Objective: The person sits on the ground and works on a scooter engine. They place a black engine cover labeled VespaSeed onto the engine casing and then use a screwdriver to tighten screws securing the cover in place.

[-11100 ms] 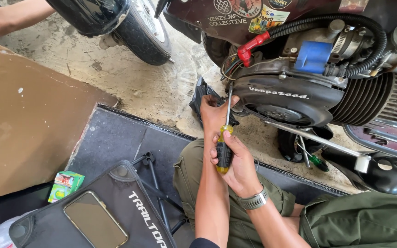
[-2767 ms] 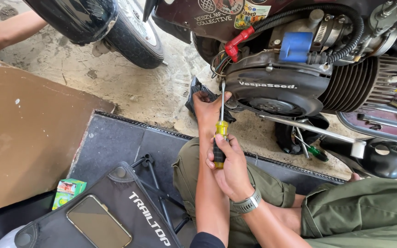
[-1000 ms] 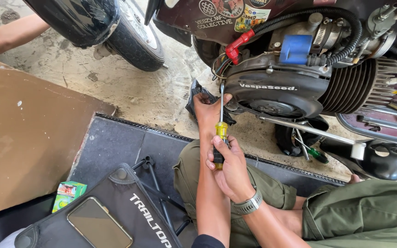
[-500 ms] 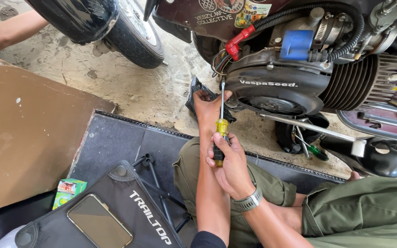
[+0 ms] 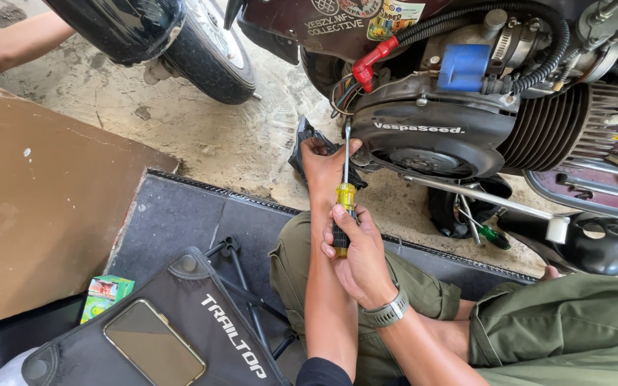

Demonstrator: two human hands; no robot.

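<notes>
My right hand (image 5: 357,251) grips the yellow and black handle of a long screwdriver (image 5: 344,204), whose thin shaft points up to the black round engine cover (image 5: 434,136) of a scooter. My left hand (image 5: 321,159) reaches under the left edge of that cover, beside the screwdriver tip, its fingers against the engine and a dark rag (image 5: 302,140). A metal watch sits on my right wrist. I sit on the ground in olive trousers.
A scooter tyre (image 5: 212,53) stands on the sandy concrete at upper left. A brown board (image 5: 30,207) lies left, a black mat (image 5: 180,221) below it with a phone (image 5: 154,344) on a black bag and a small green box (image 5: 105,294). Another person's arm (image 5: 8,46) shows top left.
The view has shifted only slightly. Both hands stay at the engine cover with the screwdriver held upright; my right hand has turned a little on the handle.
</notes>
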